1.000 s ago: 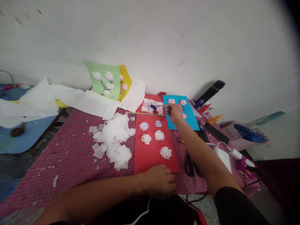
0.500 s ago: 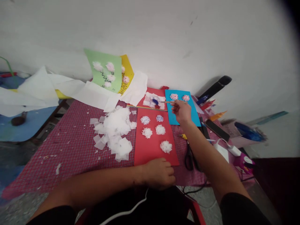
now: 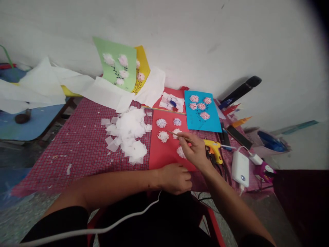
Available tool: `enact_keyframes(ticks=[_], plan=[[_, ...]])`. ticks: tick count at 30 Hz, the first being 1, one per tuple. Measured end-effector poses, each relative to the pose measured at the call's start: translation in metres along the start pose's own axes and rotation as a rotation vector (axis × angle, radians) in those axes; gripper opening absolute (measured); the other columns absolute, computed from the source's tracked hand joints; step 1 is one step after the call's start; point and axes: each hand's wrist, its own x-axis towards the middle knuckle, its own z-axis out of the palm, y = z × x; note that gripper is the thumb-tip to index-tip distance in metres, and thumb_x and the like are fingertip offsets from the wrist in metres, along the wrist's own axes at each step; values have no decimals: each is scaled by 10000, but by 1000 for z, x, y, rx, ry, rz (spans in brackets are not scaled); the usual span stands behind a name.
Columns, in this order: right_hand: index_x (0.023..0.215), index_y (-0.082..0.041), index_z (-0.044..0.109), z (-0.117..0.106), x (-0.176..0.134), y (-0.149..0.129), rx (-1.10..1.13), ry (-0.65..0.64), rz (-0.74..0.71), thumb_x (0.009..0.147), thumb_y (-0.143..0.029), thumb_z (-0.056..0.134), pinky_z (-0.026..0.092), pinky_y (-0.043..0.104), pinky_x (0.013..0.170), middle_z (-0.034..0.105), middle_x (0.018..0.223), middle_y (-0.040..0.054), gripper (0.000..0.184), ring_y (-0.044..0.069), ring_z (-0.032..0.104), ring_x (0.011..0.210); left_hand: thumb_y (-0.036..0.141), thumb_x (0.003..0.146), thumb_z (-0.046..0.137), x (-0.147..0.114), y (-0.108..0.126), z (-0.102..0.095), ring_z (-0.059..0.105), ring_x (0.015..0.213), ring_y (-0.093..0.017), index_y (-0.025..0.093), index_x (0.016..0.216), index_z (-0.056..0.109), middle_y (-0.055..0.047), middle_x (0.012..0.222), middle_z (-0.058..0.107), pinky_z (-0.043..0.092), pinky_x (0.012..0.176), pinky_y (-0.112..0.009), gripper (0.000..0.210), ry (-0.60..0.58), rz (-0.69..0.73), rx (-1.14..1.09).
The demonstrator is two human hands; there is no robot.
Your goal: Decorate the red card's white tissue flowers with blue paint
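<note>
right hand (image 3: 194, 151) pinches the brush (image 3: 176, 134), fingers nearly closed, over the red card (image 3: 162, 155) by the tabletop's (image 3: 88, 137) near edge; left hand (image 3: 175, 178), loosely fisted, contents hidden, rests at that card's near edge. light tip dabs should spare the flowers (image 3: 163, 137).

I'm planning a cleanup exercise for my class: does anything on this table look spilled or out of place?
Yes: small white scraps lie strewn on the checked tablecloth, left of the paper pile. Lying apart from it, they look like litter.
</note>
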Motion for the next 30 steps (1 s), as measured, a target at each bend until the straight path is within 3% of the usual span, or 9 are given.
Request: enact_keyframes(ticks=[4,8,17,30], plan=[[1075,-268,763,1,3,-3,-20,-81,-52,990,-322,606,606,369,781,798,1018,56,187,221,751,894,325,974,610,1,0,0,585,712,-196,198,827,682,-34,813,676,435,659,-383,208,27,11,5],[1090,-256,759,3,3,0,10,-87,-35,992,-318,610,602,351,754,789,1009,54,189,196,742,823,324,958,637,0,0,1,587,714,-194,196,822,683,-38,810,674,437,662,-377,192,44,12,12],[1039,-224,749,9,11,8,101,20,57,967,-347,640,598,333,691,785,880,42,179,190,739,734,348,968,630,0,0,1,593,711,-194,200,829,683,-42,817,685,425,635,-368,210,30,0,-2],[1101,-244,743,11,15,16,-4,-76,-76,994,-295,617,600,352,754,786,1002,50,173,192,748,810,336,972,621,1,0,-1,603,715,-200,199,819,683,-36,816,689,432,630,-378,215,42,-2,-11]])
